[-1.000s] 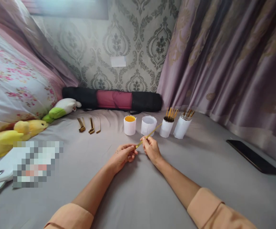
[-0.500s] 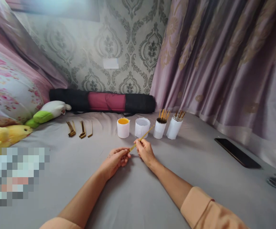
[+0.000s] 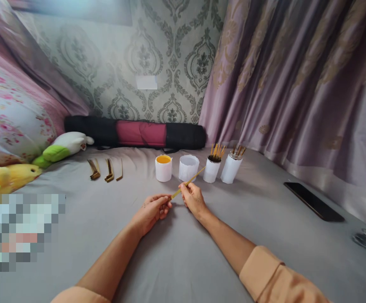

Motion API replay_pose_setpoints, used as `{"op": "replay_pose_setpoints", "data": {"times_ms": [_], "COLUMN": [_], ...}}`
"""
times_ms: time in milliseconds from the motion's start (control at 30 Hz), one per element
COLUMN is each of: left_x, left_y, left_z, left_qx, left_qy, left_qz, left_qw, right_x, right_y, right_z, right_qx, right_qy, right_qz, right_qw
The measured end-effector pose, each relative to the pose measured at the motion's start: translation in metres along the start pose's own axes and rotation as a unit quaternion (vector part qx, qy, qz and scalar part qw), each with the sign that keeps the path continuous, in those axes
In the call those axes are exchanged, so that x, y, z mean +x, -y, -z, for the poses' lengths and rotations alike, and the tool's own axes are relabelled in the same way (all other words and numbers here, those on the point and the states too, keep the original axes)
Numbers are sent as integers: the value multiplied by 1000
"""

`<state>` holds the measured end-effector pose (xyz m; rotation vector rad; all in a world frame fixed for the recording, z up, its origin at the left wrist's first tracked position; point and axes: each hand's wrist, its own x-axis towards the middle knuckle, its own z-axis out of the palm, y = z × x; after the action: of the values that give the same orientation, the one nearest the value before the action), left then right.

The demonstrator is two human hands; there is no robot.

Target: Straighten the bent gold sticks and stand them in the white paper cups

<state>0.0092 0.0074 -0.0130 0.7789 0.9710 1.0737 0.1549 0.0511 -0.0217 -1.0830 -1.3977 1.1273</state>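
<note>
Both of my hands meet over the grey sheet (image 3: 176, 261). My right hand (image 3: 193, 198) pinches a thin yellow stick (image 3: 191, 180) that slants up toward the cups. My left hand (image 3: 153, 209) is closed at the stick's lower end, fingertips pinched on it. Behind them stands a row of white cups: one with yellow filling (image 3: 163, 168), one that looks empty (image 3: 188, 168), and two holding upright sticks (image 3: 212, 166) (image 3: 232, 166).
Several bent brown sticks (image 3: 105, 169) lie at the back left. A black and pink roll bag (image 3: 135, 133) lies against the wall. Soft toys (image 3: 61, 147) and a floral pillow are at left, a black phone (image 3: 313, 200) at right by the curtain.
The view swung slightly since a second ago, so everything sits further left. My hands keep the same hold on the stick.
</note>
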Motion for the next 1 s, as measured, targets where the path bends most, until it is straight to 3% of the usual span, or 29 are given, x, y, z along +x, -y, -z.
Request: {"op": "replay_pose_setpoints", "data": {"times_ms": [400,633,1000], "left_x": [-2,-4,-1], "left_y": [-1,-4,-2], "left_z": [-2,-3,0], "left_qx": [7,8,4], "left_qy": [-14,-30,-29], "left_qz": [-2,10,4], "left_qw": [1000,999,1000], "right_x": [6,8,13], "right_y": [-5,-2,2], "right_z": [8,14,19], "right_qx": [2,57,127], "right_qy": [-53,-88,-148], "right_qz": [14,-17,-5], "right_qw": [999,994,981]}}
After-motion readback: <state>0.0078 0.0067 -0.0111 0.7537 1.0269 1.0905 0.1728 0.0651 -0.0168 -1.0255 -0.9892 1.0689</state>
